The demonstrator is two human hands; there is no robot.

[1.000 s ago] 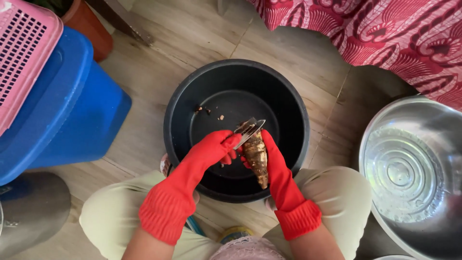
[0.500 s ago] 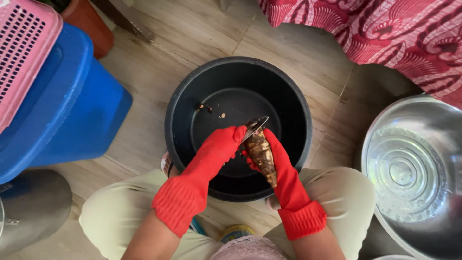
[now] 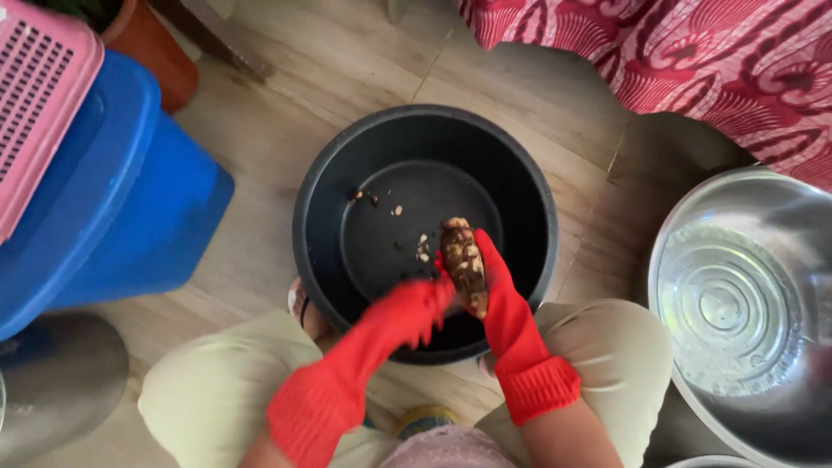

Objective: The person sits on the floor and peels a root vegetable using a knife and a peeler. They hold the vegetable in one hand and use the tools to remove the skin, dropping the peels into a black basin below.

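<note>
My right hand (image 3: 504, 299), in a red rubber glove, grips a brown, rough root (image 3: 464, 263) and holds it upright over the near side of a black round tub (image 3: 347, 173). My left hand (image 3: 407, 314), also red-gloved, is blurred by motion just left of and below the root, with its fingers curled. The small metal blade it held earlier is lost in the blur. A few pale peel scraps (image 3: 397, 211) lie on the tub's bottom. My knees in pale trousers flank the tub.
A blue plastic bin (image 3: 130, 208) with a pink slotted basket (image 3: 39, 104) on it stands at the left. At the right sits a large steel bowl (image 3: 737, 303) holding water. Red patterned cloth (image 3: 693, 61) fills the top right, and a terracotta pot (image 3: 152, 48) the top left.
My left hand has swept down along the root toward my body, and the blade that was at the root's top has dropped out of sight. The right hand and root stayed almost still.
</note>
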